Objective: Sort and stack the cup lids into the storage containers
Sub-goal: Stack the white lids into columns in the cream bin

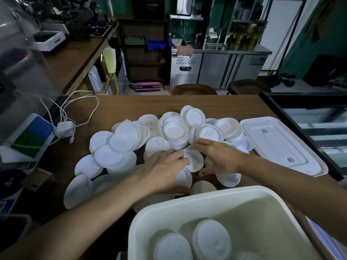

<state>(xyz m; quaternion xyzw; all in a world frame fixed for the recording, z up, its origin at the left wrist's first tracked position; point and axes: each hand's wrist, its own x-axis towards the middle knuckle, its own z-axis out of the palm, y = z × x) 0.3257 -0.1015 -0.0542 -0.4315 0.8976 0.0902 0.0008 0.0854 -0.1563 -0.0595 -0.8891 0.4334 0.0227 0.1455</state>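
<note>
At the far left of the wooden table (pixel 131 106) a white charger (pixel 64 128) lies among its looped cable, beside a card with blue and green patches (pixel 32 136). Next comes the heap of white cup lids (pixel 120 141), spread loosely across the middle of the table, some overlapping, some tilted on edge. The left hand (pixel 165 168) reaches into the near part of the heap, palm down with fingers spread over the lids; whether it actually grips one I cannot tell. Between the two hands sits a single lid (pixel 195 160), tilted, touched by the fingertips of both. The right hand (pixel 219 156) rests on the lids with fingers loosely curved and thumb low; its hold is likewise unclear. In the near foreground stands an open white storage container (pixel 187 201) with short stacks of lids (pixel 211 243) inside. At the right, a flat rectangular container lid (pixel 277 143) lies on the table just beside the heap.
</note>
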